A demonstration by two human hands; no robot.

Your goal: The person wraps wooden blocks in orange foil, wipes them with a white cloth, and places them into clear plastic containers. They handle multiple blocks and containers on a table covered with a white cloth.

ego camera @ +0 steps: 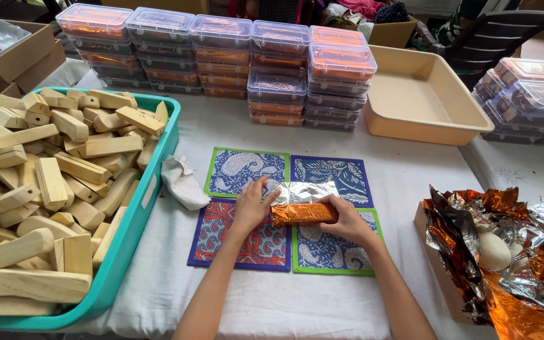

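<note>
Both my hands rest on a block half wrapped in orange foil, lying on a silver-backed foil sheet. My left hand presses the sheet and the block's left end. My right hand grips the block's right end. Under them lie patterned cloth mats in blue, red and green.
A teal tub of wooden blocks stands at the left. Stacks of clear lidded boxes line the back. A beige tray sits back right. Crumpled orange and silver foil lies right. A white cloth lies beside the tub.
</note>
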